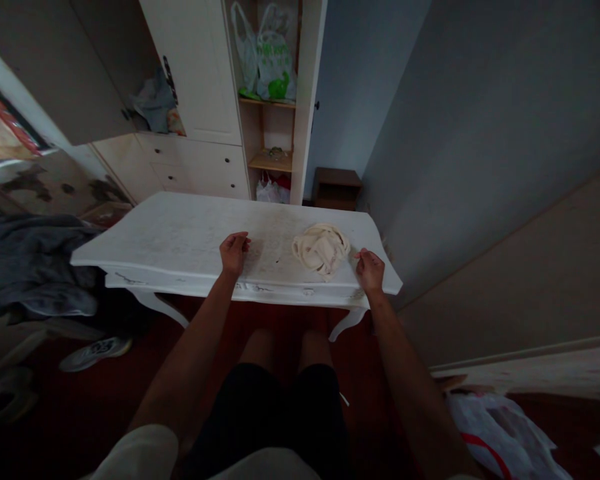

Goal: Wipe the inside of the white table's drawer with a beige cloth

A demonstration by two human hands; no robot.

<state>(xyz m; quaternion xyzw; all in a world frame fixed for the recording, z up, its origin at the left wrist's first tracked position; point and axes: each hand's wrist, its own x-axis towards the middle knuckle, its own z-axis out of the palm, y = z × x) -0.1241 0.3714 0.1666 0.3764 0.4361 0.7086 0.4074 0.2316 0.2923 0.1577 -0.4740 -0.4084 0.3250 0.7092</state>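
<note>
A crumpled cream cloth (322,249) lies in a loose heap on the right part of the white table (180,227). My left hand (235,253) is over the table's front middle, left of the cloth and apart from it, with its fingers curled closed. Just right of the cloth, my right hand (371,269) is closed too, near the table's right end. Nothing shows in either hand. Greyish smudges and a small dark speck mark the tabletop between my left hand and the cloth.
Behind the table stands a white wardrobe (200,80) with an open door and shelves holding plastic bags (275,63). A small brown cabinet (337,189) is by the wall. Grey bedding (35,260) and a shoe (96,353) are at left; a white bag (505,433) lies lower right.
</note>
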